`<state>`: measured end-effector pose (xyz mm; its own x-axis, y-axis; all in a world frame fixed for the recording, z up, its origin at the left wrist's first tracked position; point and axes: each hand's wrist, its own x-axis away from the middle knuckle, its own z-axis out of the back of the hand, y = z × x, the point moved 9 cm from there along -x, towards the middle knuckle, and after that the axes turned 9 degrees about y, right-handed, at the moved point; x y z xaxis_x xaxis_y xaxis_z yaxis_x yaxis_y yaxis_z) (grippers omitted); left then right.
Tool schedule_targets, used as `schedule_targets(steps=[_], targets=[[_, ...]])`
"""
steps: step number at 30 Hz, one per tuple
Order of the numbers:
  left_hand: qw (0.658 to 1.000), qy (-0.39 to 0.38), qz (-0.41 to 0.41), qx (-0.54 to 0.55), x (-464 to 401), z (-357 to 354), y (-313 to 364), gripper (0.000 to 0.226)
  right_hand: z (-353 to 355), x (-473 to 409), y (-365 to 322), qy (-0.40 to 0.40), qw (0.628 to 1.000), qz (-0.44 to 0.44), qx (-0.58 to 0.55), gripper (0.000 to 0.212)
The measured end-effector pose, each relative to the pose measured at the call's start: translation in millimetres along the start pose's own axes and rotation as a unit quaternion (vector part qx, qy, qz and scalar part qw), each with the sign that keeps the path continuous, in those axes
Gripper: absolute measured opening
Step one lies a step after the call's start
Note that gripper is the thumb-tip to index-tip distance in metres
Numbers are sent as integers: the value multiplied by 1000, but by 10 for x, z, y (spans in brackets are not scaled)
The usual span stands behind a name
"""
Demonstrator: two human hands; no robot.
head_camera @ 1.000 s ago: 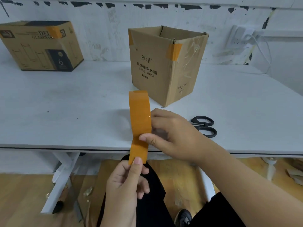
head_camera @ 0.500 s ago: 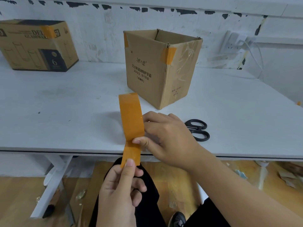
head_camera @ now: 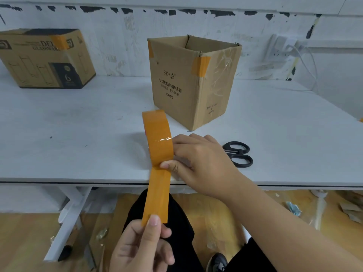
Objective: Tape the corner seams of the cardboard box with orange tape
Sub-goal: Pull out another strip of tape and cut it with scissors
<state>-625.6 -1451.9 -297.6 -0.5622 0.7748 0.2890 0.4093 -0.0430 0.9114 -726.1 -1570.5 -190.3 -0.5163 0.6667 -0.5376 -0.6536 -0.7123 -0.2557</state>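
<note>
An open cardboard box stands on the white table, with short orange tape pieces over its near and left top corners. In front of it my right hand grips the orange tape roll on edge near the table's front. A strip of tape runs from the roll down past the table edge. My left hand pinches the strip's free end between thumb and fingers, below the tabletop.
Black scissors lie on the table just right of my right hand. A second, printed cardboard box sits at the back left. A wall socket with a cable is at the back right. My legs are under the table.
My left hand has drawn the free end downward and toward me, so the strip off the roll is much longer. The right hand keeps the roll in place.
</note>
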Motion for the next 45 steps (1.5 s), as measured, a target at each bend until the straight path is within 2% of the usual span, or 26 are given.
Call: schedule_targets(steps=[5, 8, 10, 12, 15, 19, 23, 26, 31, 34, 45], targets=[[1000, -8, -19, 3, -28, 28, -59, 30, 18, -2, 16, 15, 1000, -12, 6, 40], [999, -13, -39, -12, -47, 42, -54, 56, 1, -9, 47, 9, 1000, -28, -11, 39], [999, -8, -51, -16, -66, 82, -55, 63, -4, -18, 56, 4, 999, -39, -32, 39], [998, -8, -58, -26, -72, 98, -70, 60, -15, -24, 44, -3, 999, -41, -36, 40], [998, -22, -45, -31, -100, 98, -170, 33, -4, -9, 2, 0, 999, -32, -26, 42], [999, -24, -32, -34, -152, 134, -264, 31, 21, 11, -63, 10, 1000, -14, 4, 45], [999, -19, -28, -30, -137, 168, -288, 46, 4, 12, -119, -6, 999, 19, 29, 45], [999, -14, -36, -29, -152, 171, -297, 49, -29, 10, -136, -18, 998, 34, 48, 42], [999, -23, -18, -40, -304, 107, -468, 38, -18, 8, -123, 6, 999, 28, 46, 40], [996, -39, -47, -67, -393, 40, -482, 30, -27, 7, -111, 5, 999, 25, 42, 41], [989, -83, -77, -91, -787, -299, -401, 27, -52, 14, -43, -14, 1000, -6, 15, 39]])
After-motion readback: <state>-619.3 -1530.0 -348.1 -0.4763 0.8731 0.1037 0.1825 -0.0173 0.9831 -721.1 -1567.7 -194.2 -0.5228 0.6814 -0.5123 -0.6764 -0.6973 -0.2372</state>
